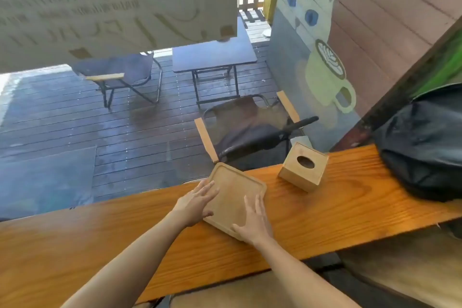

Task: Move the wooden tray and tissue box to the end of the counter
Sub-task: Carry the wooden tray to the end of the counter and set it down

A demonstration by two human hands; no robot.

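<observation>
A flat square wooden tray [232, 191] with a raised rim lies on the long orange-brown wooden counter [325, 210], its far corner past the counter's back edge. My left hand [196, 204] rests flat on the tray's left edge, fingers spread, thumb at the near side. My right hand [253, 221] lies flat on the tray's near right corner, fingers pointing away. Neither hand is closed around the tray. A cube-shaped wooden tissue box [303, 170] with an oval hole on top stands to the right of the tray, apart from both hands.
A black bag [425, 147] lies on the counter's right end, just beyond the tissue box. A glass pane runs along the counter's back edge; beyond it are folding chairs [250, 130] and a small table [212, 55] on a wet deck. A cat mural [315, 40] is at right.
</observation>
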